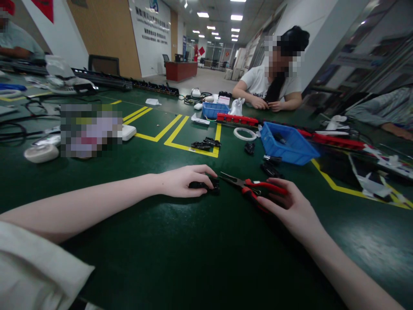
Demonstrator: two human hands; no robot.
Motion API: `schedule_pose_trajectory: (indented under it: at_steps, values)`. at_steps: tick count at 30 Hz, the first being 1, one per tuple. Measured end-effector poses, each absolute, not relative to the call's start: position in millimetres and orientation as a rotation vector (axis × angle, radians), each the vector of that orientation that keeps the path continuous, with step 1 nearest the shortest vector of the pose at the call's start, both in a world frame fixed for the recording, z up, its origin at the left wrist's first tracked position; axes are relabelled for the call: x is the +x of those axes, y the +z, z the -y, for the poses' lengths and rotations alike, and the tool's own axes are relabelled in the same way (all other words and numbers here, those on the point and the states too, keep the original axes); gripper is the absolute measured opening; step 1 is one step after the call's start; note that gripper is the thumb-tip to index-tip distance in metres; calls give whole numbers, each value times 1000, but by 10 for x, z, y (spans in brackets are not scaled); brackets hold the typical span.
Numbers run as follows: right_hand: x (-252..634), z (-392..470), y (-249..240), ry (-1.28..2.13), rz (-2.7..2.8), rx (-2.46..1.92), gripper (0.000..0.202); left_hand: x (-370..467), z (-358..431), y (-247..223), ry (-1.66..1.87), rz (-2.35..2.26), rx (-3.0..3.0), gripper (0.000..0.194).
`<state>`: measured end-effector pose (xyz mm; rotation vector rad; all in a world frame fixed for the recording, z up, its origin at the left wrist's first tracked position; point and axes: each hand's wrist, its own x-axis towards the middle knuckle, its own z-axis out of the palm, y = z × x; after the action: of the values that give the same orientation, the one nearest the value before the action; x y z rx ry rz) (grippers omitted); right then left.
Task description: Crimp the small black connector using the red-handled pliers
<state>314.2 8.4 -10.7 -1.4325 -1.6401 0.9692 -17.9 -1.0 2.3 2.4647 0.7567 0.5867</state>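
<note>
Steadying a black piece beside the pliers

Your left hand (179,183) is half-closed, palm down, holding a small black plastic piece (216,186) against the green tabletop (193,258), apparently so it cannot slide. Your right hand (298,211) curls loosely around red-handled, metal-nosed pliers (237,182), their nose aimed towards the piece; grip firmness you cannot tell. Loose black parts (271,169) lie just beyond the handles, limiting room there, with an open blue plastic bin (290,150) behind.

Left sleeve (38,267): pale cream cloth, loose and wide, softly creased, lower left of the frame
Sleeve edge (77,271): plain, with a pointed corner
Left forearm (106,206): bare, slender
Right forearm (338,258): bare, lower right
</note>
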Motion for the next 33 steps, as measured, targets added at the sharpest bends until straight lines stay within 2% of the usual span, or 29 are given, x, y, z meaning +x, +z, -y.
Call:
schedule_pose_trajectory:
  at_steps: [6,12,17,23,33]
  values:
    - [3128,-69,-84,565,2147,-1405,75,-168,-15,12,655,-797,2414,14]
    - [3100,-52,-75,295,2346,-1325,62,-155,-22,18,689,-838,2384,10]
    - [3043,-3,-11,285,2337,-1358,61,-149,-21,23,675,-853,2374,11]
    - [3041,39,-16,255,2302,-1287,50,-147,-28,18,686,-849,2377,12]
    - [3085,92,-13,165,2328,-1045,52,-145,-18,6,713,-924,2437,14]
